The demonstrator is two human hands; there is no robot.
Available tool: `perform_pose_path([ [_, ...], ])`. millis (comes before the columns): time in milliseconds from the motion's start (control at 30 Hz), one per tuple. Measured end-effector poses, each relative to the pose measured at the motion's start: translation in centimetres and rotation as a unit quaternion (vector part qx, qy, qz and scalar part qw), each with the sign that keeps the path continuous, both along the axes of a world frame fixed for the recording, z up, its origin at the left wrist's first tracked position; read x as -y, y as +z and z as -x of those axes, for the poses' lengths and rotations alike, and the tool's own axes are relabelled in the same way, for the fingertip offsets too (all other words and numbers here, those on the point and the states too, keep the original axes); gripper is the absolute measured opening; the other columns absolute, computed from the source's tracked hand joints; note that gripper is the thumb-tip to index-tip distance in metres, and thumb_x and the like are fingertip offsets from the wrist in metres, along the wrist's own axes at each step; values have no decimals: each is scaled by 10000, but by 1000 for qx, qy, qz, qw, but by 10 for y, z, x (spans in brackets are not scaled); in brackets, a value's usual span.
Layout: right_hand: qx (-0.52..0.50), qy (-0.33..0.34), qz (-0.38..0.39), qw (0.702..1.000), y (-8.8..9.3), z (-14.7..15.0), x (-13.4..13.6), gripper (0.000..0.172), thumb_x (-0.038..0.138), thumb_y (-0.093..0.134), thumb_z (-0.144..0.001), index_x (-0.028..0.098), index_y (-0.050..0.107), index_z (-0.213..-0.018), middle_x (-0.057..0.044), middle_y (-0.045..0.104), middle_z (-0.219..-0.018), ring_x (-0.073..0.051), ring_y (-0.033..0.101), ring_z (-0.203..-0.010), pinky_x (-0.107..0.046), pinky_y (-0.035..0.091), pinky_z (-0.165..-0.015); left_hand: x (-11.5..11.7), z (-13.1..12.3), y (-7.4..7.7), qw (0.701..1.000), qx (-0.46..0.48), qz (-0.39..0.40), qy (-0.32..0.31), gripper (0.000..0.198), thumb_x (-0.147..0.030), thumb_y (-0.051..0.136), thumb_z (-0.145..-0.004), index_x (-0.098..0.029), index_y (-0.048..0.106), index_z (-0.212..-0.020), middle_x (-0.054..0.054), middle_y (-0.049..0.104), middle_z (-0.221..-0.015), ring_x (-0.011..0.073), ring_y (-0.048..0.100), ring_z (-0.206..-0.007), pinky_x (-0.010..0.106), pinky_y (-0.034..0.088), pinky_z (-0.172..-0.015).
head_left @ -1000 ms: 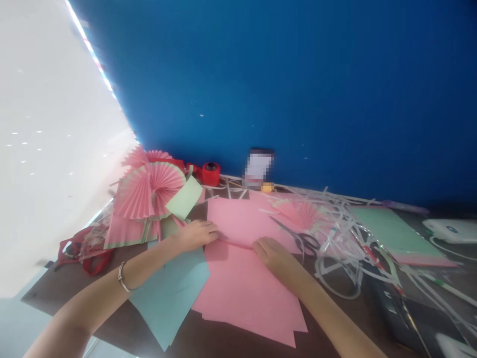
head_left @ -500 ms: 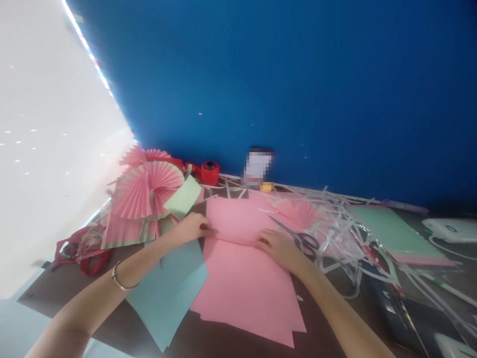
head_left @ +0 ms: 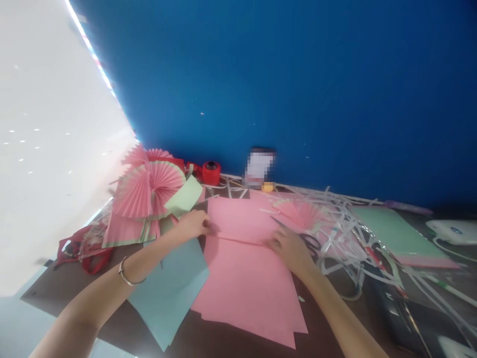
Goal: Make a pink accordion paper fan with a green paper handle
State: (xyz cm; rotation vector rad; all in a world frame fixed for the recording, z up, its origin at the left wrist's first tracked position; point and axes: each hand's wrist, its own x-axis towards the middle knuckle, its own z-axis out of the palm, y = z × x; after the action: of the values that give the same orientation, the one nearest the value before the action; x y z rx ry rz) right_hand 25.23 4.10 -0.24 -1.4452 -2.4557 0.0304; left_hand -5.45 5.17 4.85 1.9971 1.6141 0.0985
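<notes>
Pink paper sheet (head_left: 242, 288) lies on top of a loose stack of like sheets in the middle of the dark worktop (head_left: 231, 340), with a light blue sheet (head_left: 167, 293) tucked under its left edge. Across its far part runs a fold, long axis left to right, and the hands sit one at each end of it. The left hand (head_left: 194, 223), a bracelet (head_left: 128, 276) on its wrist, has its fingers bunched at the fold's left end; whether they pinch the edge or only press it I cannot tell. The right hand (head_left: 290, 248) lies flat, fingertips down on the fold's right end. The folded flap lies beyond both hands. Scissors (head_left: 311, 242) lie just behind the right hand, among white paper strips (head_left: 343, 226). Farther back on the left are pink paper fans (head_left: 149, 189), then a red tape roll (head_left: 211, 172) near the blue wall (head_left: 298, 74).
</notes>
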Motion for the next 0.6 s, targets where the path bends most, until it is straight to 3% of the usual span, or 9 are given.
perform_pose_path([
  [167,0,-18,25,1000,-2,0,-1,418,419,377,-895,191,545,-587,-43,553,-695,-180,534,-671,-299,389,-601,-8,1,-3,999,-35,19,1,285,-460,649,-632,-178,638,-593,36,633,-663,162,541,-591,244,279,-497],
  [367,18,-26,1,1000,0,5,1,408,397,394,-887,194,526,-559,-47,560,-697,-184,535,-670,-301,390,-601,-24,0,3,995,-26,94,-32,319,-500,679,-566,-182,659,-567,22,606,-581,164,538,-592,252,297,-492],
  [600,49,-24,-14,998,0,7,2,383,374,380,-898,192,528,-595,-35,544,-696,-162,518,-638,-284,376,-587,-26,-4,8,994,-47,92,-37,243,-419,696,-563,-183,646,-545,19,630,-600,166,552,-607,253,303,-497],
])
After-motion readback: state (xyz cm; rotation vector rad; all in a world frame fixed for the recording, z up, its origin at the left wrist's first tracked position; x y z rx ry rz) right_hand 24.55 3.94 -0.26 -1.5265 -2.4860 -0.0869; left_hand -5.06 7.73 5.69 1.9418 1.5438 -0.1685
